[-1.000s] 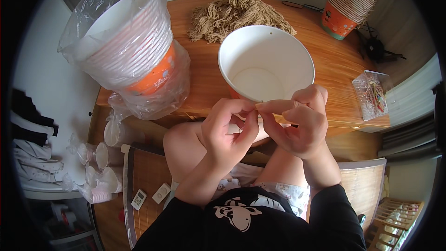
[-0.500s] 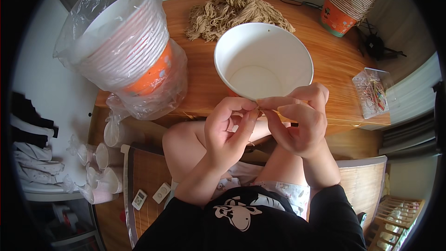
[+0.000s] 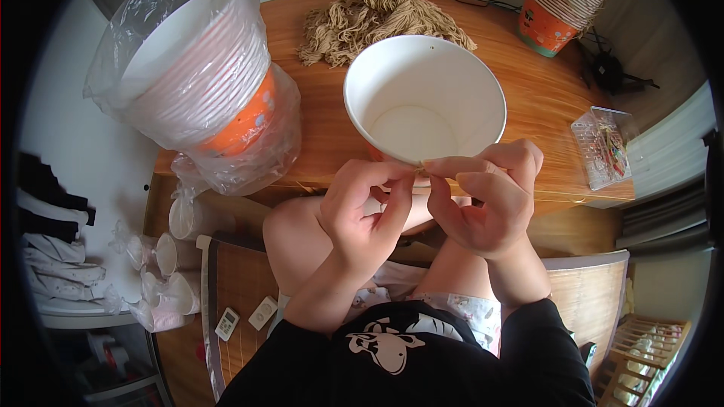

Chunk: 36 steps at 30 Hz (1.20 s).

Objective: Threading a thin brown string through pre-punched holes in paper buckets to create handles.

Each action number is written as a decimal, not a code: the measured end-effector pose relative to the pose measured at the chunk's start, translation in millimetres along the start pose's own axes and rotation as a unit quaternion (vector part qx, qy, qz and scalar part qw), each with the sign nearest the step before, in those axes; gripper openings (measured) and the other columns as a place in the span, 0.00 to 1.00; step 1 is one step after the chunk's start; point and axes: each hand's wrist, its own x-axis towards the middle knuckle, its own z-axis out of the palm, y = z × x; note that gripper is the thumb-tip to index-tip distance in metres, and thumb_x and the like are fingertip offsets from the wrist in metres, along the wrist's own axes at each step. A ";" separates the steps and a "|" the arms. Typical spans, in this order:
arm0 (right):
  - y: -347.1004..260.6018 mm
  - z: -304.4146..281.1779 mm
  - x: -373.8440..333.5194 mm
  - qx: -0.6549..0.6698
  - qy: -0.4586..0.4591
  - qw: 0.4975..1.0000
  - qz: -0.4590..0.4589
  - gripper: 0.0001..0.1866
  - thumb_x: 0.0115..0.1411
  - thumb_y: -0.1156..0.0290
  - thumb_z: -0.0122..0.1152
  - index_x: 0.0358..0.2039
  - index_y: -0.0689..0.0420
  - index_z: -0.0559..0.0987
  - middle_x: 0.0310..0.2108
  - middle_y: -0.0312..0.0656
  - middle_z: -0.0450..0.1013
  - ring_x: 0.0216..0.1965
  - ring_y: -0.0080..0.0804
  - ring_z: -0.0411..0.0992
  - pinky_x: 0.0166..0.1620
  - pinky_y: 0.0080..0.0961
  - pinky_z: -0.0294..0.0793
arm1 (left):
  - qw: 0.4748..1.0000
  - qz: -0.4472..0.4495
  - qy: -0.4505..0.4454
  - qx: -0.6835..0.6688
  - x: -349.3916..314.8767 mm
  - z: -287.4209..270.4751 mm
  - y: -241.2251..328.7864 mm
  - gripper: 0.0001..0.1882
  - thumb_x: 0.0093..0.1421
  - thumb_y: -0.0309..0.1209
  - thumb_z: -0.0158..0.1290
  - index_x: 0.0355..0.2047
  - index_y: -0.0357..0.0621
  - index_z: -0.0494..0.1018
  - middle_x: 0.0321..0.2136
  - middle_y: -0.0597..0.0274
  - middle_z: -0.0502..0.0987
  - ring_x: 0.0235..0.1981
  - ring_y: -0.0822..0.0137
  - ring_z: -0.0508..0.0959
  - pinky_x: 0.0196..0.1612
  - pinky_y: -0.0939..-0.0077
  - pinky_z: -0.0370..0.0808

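A large white paper bucket [image 3: 388, 79] stands open-topped at the table's near edge; a small hole shows high on its far wall. At its near rim, my left hand [image 3: 362, 207] and my right hand [image 3: 486, 200] meet, fingertips almost touching. Both pinch a bit of thin tan cord [image 3: 420, 169] between thumb and forefinger. Most of that cord is hidden by the fingers, and whether it passes through the bucket's wall I cannot tell. Behind the bucket lies a heaped bundle of tan cords [image 3: 377, 22].
Plastic-wrapped nested buckets [image 3: 204, 68] rise at the table's left. Another bucket stack [image 3: 550, 22] stands far right, near a black stand [image 3: 609, 71]. A clear tray [image 3: 603, 151] of small items sits at the right edge. Bagged cups [image 3: 170, 298] are low on the left.
My fingers have shifted slightly: the right thumb and forefinger have spread a little, and the left hand has moved slightly left. The pinch at the bucket's near rim continues.
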 end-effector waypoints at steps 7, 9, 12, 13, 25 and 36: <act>-3.4 1.5 -7.7 0.064 -0.005 0.996 0.061 0.28 0.42 0.77 0.74 0.44 0.50 0.72 0.37 0.23 0.81 0.37 0.26 0.67 0.44 0.28 0.59 | 1.000 0.001 -0.010 -0.019 0.1 4.0 -0.2 0.08 0.53 0.14 0.60 0.33 0.36 0.77 0.27 0.60 0.79 0.26 0.69 0.77 0.25 0.79 0.73; -2.5 5.3 -9.6 0.097 0.033 0.993 0.057 0.29 0.44 0.76 0.76 0.45 0.51 0.71 0.36 0.23 0.81 0.36 0.25 0.66 0.43 0.28 0.59 | 1.000 0.003 -0.013 -0.026 0.4 3.7 -2.3 0.08 0.53 0.14 0.60 0.33 0.36 0.77 0.27 0.59 0.79 0.26 0.69 0.77 0.25 0.79 0.73; -4.2 4.9 -8.7 0.110 0.022 0.991 0.072 0.28 0.46 0.77 0.76 0.45 0.51 0.71 0.35 0.23 0.81 0.36 0.25 0.66 0.43 0.27 0.60 | 0.999 0.009 -0.015 -0.032 1.2 3.4 -0.4 0.08 0.54 0.14 0.60 0.33 0.36 0.77 0.27 0.59 0.79 0.26 0.69 0.77 0.25 0.80 0.73; -3.0 5.4 -10.2 0.109 0.022 0.991 0.072 0.28 0.46 0.77 0.76 0.45 0.51 0.71 0.35 0.23 0.81 0.36 0.25 0.66 0.43 0.27 0.60 | 0.999 0.011 -0.013 -0.033 1.3 4.1 -0.6 0.08 0.54 0.13 0.60 0.33 0.36 0.77 0.27 0.59 0.79 0.26 0.69 0.77 0.25 0.80 0.73; -9.5 -7.2 -22.9 0.113 -0.017 0.987 0.112 0.29 0.52 0.88 0.68 0.47 0.55 0.61 0.34 0.43 0.82 0.36 0.31 0.64 0.44 0.27 0.63 | 0.924 0.282 -0.021 0.257 23.4 -9.5 -7.1 0.21 0.45 0.31 0.70 0.42 0.61 0.84 0.32 0.75 0.70 0.32 0.71 0.70 0.37 0.77 0.67; -25.4 -13.1 -36.7 0.300 0.029 0.902 0.310 0.24 0.57 0.84 0.68 0.43 0.56 0.60 0.35 0.43 0.81 0.35 0.27 0.77 0.39 0.21 0.73 | 0.888 0.340 -0.039 0.308 36.4 -10.6 -2.9 0.19 0.40 0.45 0.72 0.36 0.65 0.86 0.34 0.78 0.71 0.36 0.69 0.68 0.41 0.72 0.64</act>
